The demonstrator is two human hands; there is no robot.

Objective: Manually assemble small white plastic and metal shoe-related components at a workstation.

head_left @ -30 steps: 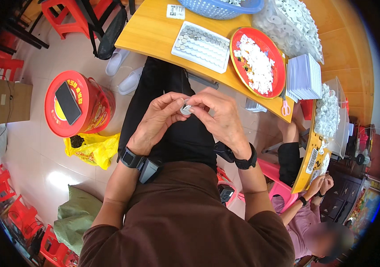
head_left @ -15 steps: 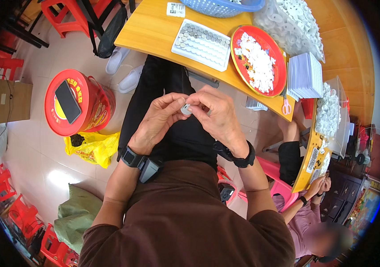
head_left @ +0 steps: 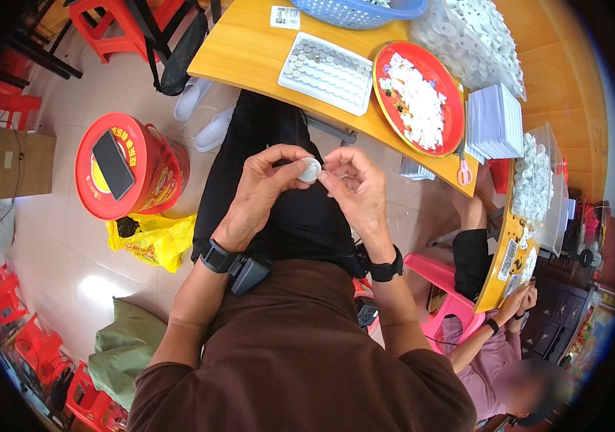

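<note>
Above my lap, my left hand [head_left: 263, 183] pinches a small round white plastic part [head_left: 310, 170] between thumb and fingertips, its flat face turned up. At the part's right edge is my right hand [head_left: 358, 189], thumb tip against the rim and fingers curled. Beyond my hands, on the wooden table [head_left: 242, 50], lies a white tray [head_left: 332, 86] with rows of small round grey pieces in its far part. To its right, a red round tray [head_left: 453, 108] holds a heap of small white parts with a few dark bits among them.
A blue basket [head_left: 365, 16], a bag of white parts [head_left: 476, 43], stacked white trays [head_left: 494, 122] and pink scissors [head_left: 464, 171] are on the table. Left stands a red bucket [head_left: 98, 205] with a phone [head_left: 113, 164] on top. A co-worker [head_left: 491, 360] sits at right.
The round part has shifted slightly right and now shows its flat face. My right hand has turned and drawn back a little, uncovering more of it.
</note>
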